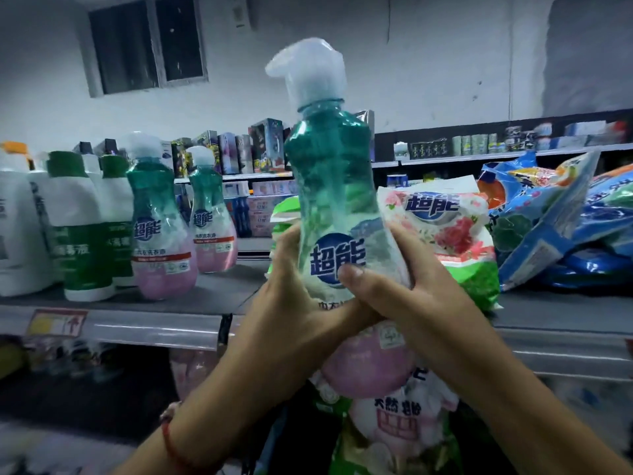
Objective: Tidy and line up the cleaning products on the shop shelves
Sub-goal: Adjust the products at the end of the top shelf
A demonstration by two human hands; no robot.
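hidden: bottle (329, 186) lower label covered by both hands, its pink base before the shelf (154, 323) front edge | left hand (291, 303) fingers curled round bottle | right hand (400, 289) fingers curled round it, thumb on label | shelf: two like bottles (164, 228) left, bags (548, 214) right, blurred | contents: greenish liquid over pink

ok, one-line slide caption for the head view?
Left hand and right hand grip a teal-and-pink plastic pump bottle upright before the grey metal shelf holding two matching bottles.
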